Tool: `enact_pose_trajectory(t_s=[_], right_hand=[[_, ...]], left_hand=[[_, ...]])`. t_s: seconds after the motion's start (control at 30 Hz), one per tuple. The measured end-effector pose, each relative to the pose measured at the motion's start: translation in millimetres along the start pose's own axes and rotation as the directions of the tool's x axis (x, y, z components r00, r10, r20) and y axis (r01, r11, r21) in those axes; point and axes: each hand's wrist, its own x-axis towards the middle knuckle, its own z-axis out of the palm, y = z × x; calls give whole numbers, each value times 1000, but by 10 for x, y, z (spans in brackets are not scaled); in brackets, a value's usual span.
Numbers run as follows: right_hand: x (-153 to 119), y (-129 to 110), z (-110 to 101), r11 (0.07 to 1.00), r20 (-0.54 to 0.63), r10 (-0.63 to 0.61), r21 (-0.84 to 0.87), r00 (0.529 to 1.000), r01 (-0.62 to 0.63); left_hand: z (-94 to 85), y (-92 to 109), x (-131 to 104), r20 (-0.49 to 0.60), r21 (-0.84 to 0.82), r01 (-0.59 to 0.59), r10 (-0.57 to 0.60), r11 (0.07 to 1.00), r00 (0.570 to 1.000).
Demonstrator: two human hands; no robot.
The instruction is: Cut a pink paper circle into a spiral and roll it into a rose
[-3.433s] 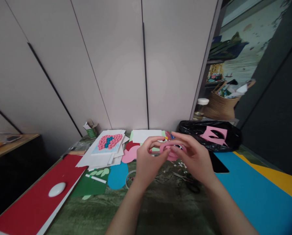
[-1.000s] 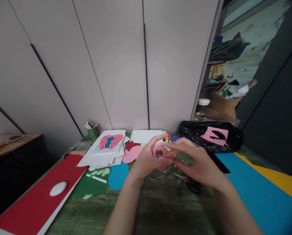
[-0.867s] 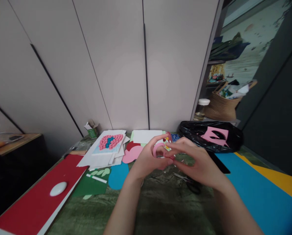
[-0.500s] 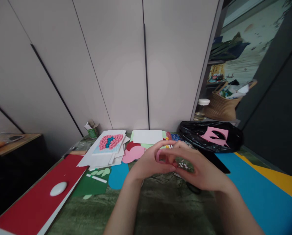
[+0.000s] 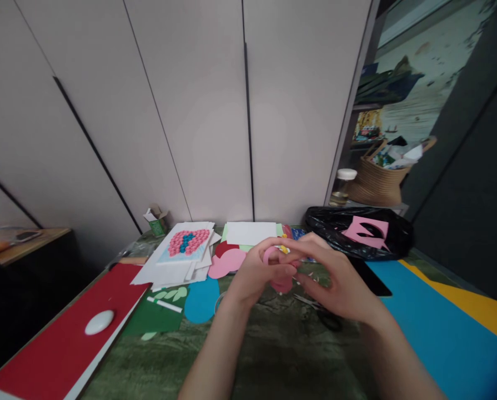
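Observation:
Above the middle of the table, my left hand pinches a curled pink paper strip between thumb and fingers. A loop of the strip rises between the fingers, and its lower part hangs below the thumb. My right hand reaches in from the other side, thumb and fingertips closed on the strip's right edge; the fingers partly hide the contact. Under the right hand lie scissors with black handles. Small paper scraps are scattered behind them. Left of my left wrist, a clear ring is partly covered.
Pink paper ovals, a blue paper shape and green paper with a white pen lie left. Farther left are a picture with pink rolls and a white mouse. A black bag stands right.
My right hand has moved slightly up and its fingers have shifted on the pink strip. The strip's lower part now shows below my left thumb, and the scissors are more visible.

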Motion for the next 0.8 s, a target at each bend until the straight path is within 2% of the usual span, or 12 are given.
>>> enact_pose_trajectory(t_s=[0.13,0.27,0.37,0.43,0.57,0.67,0.8], right_hand=[[19,33,44,999,-110,-27,-46,994,22],[55,58,122,990,-310,-30,-139,950,-14],[75,43,229,967,-281,-119,-249,952,47],[87,36,319,939,-205,-187,-325,961,114],[106,52,446,882,-182,-252,-448,951,148],[105,45,414,886,-215,-280,-434,936,165],[73,-5,231,921,-284,-274,-351,919,167]], left_hand=[[4,-4,12,-42,-109,7,-12,994,999],[-55,-10,25,-136,-257,-100,67,961,988],[-84,1,38,-202,-365,-161,91,917,975],[-86,13,45,-233,-416,-160,66,895,970],[-71,35,45,-250,-446,-160,49,881,967],[-85,54,41,-249,-435,-173,66,884,966],[-152,96,41,-253,-451,-203,93,869,963]])
